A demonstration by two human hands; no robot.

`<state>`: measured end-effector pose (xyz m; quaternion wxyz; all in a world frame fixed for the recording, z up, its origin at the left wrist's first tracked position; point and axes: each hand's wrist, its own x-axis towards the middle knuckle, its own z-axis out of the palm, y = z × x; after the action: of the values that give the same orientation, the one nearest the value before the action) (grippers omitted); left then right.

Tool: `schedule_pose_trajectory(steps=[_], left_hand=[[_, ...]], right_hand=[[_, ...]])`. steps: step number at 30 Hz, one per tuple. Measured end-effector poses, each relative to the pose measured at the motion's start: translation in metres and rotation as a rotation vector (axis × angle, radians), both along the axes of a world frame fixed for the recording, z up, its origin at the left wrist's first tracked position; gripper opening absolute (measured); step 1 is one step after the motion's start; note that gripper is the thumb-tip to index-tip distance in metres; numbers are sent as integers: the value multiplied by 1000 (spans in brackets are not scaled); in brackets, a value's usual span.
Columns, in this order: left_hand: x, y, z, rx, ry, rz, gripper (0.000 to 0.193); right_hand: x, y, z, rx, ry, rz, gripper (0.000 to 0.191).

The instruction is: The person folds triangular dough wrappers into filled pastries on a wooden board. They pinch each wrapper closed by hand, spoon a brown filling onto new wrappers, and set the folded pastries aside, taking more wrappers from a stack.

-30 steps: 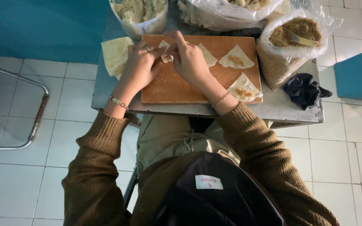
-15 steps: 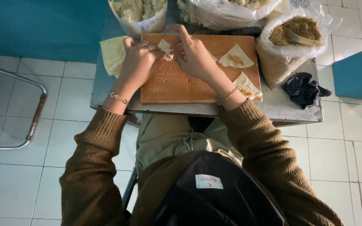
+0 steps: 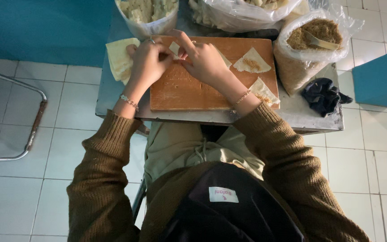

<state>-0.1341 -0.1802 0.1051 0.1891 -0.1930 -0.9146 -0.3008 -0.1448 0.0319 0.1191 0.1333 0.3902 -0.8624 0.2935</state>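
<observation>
A person in a brown knitted sweater (image 3: 287, 166) sat at a small metal table (image 3: 292, 114), both wrists ringed with thin bracelets. On the wooden board (image 3: 189, 89) the left hand (image 3: 146, 60) and right hand (image 3: 207, 62) met fingertip to fingertip, together pinching a small pale pastry wrapper (image 3: 174, 47) held just above the board's far edge. Two folded triangular pastries (image 3: 251, 62) lay on the board at three o'clock of the hands. A stack of pale wrappers (image 3: 119, 56) rested on the table at nine o'clock, just beside the left hand. A dark cloth (image 3: 323, 95) lay crumpled at the table's right edge. Farther off, at one o'clock, a plastic bag of brown filling (image 3: 312, 38) held a spoon; at twelve o'clock stood a bag of pale pieces (image 3: 151, 11).
</observation>
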Motion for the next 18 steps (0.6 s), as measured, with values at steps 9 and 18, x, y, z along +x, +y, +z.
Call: schedule_pose_trajectory(steps=[9, 18], left_hand=[[5, 1, 3, -40, 54, -69, 10], [-22, 5, -9, -21, 5, 156, 16]], right_hand=[[-31, -1, -2, -69, -145, 98, 47], [-49, -2, 15, -72, -236, 144, 13]])
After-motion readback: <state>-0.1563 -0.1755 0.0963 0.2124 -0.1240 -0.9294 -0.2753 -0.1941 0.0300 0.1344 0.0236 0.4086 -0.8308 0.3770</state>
